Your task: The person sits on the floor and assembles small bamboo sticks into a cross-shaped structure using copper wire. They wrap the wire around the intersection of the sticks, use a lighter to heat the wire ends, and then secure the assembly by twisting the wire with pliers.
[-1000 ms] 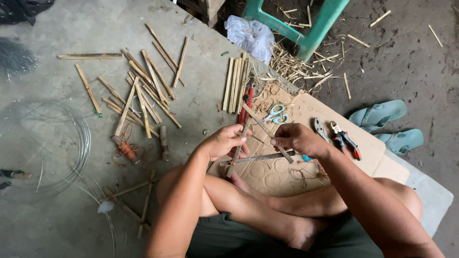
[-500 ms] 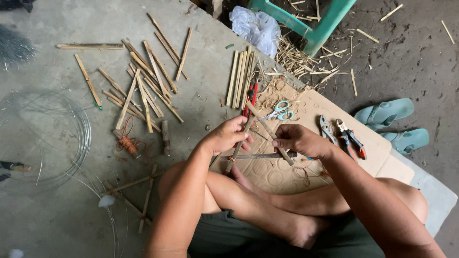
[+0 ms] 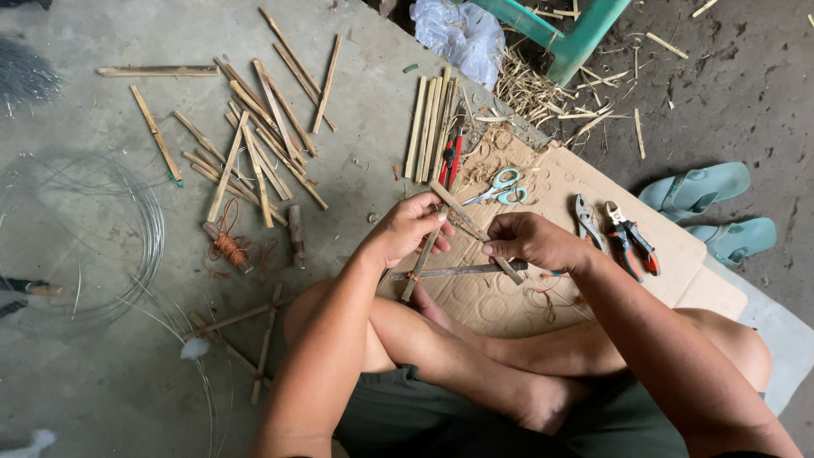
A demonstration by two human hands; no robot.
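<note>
Over the cardboard sheet (image 3: 644, 246), left hand (image 3: 407, 229) and right hand (image 3: 530, 240) each pinch the triangular bamboo stick frame (image 3: 449, 270), apparently mid-assembly; its unbound corners likely need tying.

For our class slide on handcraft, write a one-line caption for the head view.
Seated on cardboard, left hand and right hand hold a triangle of bamboo sticks.

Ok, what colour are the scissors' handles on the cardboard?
Light blue-teal handles on the scissors, clearest in the head view.
</note>
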